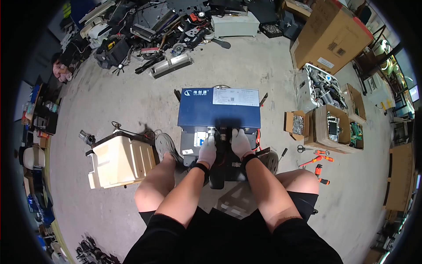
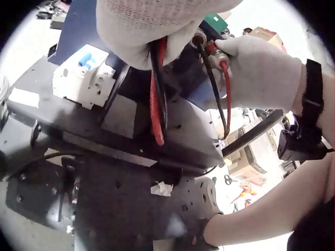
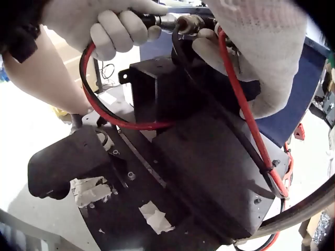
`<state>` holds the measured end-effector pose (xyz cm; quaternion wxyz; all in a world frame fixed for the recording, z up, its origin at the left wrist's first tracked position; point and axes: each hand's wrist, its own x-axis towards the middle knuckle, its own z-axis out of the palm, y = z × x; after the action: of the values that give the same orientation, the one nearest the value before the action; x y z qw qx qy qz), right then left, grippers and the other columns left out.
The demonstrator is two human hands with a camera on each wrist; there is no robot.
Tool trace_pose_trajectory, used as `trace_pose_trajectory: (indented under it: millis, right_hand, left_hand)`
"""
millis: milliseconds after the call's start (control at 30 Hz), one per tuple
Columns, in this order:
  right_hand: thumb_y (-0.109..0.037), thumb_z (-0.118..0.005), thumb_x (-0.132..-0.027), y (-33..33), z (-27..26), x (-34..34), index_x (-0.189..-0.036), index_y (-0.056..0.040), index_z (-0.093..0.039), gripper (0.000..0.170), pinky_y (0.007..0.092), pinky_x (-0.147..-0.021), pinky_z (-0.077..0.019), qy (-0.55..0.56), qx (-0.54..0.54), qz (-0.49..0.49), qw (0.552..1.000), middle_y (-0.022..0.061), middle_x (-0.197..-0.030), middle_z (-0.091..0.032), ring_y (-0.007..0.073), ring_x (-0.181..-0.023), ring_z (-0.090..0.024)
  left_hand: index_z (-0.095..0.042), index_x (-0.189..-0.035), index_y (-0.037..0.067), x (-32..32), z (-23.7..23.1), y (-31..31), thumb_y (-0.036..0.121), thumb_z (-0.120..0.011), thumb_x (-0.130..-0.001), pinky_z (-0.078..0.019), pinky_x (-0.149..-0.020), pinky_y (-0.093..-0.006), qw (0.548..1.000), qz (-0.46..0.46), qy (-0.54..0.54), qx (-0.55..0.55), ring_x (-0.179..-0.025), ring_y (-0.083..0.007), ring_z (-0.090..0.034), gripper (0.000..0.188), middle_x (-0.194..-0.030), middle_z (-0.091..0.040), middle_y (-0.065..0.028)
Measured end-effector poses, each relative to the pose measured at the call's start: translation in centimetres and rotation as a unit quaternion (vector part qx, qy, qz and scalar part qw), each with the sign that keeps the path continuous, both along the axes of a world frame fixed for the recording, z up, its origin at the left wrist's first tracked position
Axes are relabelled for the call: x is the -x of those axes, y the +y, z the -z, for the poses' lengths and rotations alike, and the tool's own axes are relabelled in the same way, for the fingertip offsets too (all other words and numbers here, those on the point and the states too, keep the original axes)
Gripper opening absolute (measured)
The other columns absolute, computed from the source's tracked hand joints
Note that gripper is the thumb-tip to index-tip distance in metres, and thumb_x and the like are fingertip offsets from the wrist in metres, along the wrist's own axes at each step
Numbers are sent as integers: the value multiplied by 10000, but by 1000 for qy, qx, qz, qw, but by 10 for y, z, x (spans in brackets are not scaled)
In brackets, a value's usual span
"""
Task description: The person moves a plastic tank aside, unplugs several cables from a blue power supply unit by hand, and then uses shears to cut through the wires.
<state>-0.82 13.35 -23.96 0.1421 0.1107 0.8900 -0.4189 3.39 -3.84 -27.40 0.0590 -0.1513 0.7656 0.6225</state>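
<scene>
Both hands wear white gloves. The left hand (image 1: 207, 152) (image 3: 118, 32) curls its fingers round a black-and-silver cable connector (image 3: 167, 22), with black and red cables (image 2: 156, 99) hanging below that hand. Facing it, the right hand (image 1: 240, 143) (image 2: 261, 68) pinches a red-cable connector (image 2: 213, 48) between thumb and fingers. A metal fitting (image 3: 191, 24) with a black cable lies between the hands. Behind them stands a blue box (image 1: 198, 110) with a white label, on a black metal base (image 2: 125, 183). A white breaker (image 2: 84, 76) sits left of the hands.
A cream cover (image 1: 123, 160) lies on the floor at the left. Screwdrivers (image 1: 311, 161) and pliers (image 1: 323, 152) lie at the right, near cardboard boxes (image 1: 316, 132) of parts. Scrap parts (image 1: 176, 35) are heaped beyond the blue box. A person (image 1: 61, 70) crouches far left.
</scene>
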Motion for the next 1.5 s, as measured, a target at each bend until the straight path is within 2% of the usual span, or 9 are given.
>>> trace_pose_trajectory:
  millis: [200,300,400,500,567,633,667,900,1500]
  right_hand:
    - [-382,-381,-1056,6,39,-4,-1092,19,-485,416,546,-785,-480,74,-41,-50,995,299,-930,-650,464,-914,-644]
    - [-375,-379,-1050,1,3,7,-1127,4,-479,400,573,-837,-484,14,21,-15,1000,337,-959,-642,497,-995,-621]
    - [-264,-425,-1034,9,2,8,-1160,17,-485,314,494,-817,-512,15,30,-79,996,321,-942,-615,470,-970,-627]
    - [-144,-507,-983,9,-11,-1,-1199,44,-500,287,388,-768,-528,55,-73,-170,981,282,-1097,-560,392,-912,-620]
    - [-156,-478,-1007,8,-13,-1,-1194,49,-504,279,413,-787,-526,57,-40,-146,987,274,-1079,-571,399,-930,-627]
    - [-155,-432,-1030,7,-3,9,-1202,38,-510,270,433,-808,-521,-69,165,-5,984,264,-1089,-573,407,-955,-627]
    - [-378,-506,-1031,18,85,16,-1045,-29,-551,352,322,-557,-458,134,153,-70,977,73,-747,-609,176,-599,-577]
    - [-288,-486,-1053,22,57,8,-1066,-33,-560,266,357,-757,-491,263,27,-117,957,132,-856,-610,272,-837,-622]
    - [-287,-697,-944,14,11,5,-1052,21,-701,327,306,-705,-475,-53,314,67,945,40,-882,-709,131,-781,-602]
  left_hand:
    - [-598,-1005,54,-6,64,-2,437,-445,-1046,-413,-564,-305,997,41,-11,-60,-601,-164,-508,414,-657,-469,3]
    - [-503,-809,186,-34,-32,11,474,-447,-1019,-270,-426,-289,860,-140,-223,-437,-446,-112,-351,361,-565,-373,58]
    - [-549,-889,152,-70,83,10,434,-399,-1036,-334,-444,-293,980,-130,-98,-113,-459,-111,-402,352,-612,-447,32]
    - [-551,-919,110,-50,0,18,425,-413,-1023,-386,-464,-315,933,-232,-135,-239,-484,-143,-466,359,-636,-492,-5]
    - [-551,-1138,1,-36,-28,18,367,-458,-1011,-493,-814,-372,927,-270,-92,242,-878,-249,-614,399,-954,-606,-139]
    - [-527,-1248,-23,-33,-66,17,321,-516,-1001,-446,-964,-392,911,-284,-21,298,-1058,-289,-596,423,-1126,-602,-209]
    - [-528,-1259,-19,-30,-77,21,304,-550,-988,-444,-976,-394,946,-239,4,218,-1074,-295,-598,422,-1138,-610,-218]
    - [-638,-1057,20,24,-40,52,427,-589,-980,-498,-703,-312,992,-51,-113,-29,-759,-176,-626,418,-924,-666,-73]
    - [-644,-1049,63,27,-44,63,522,-464,-1016,-491,-595,-316,938,-160,-204,-230,-641,-154,-614,494,-800,-645,-28]
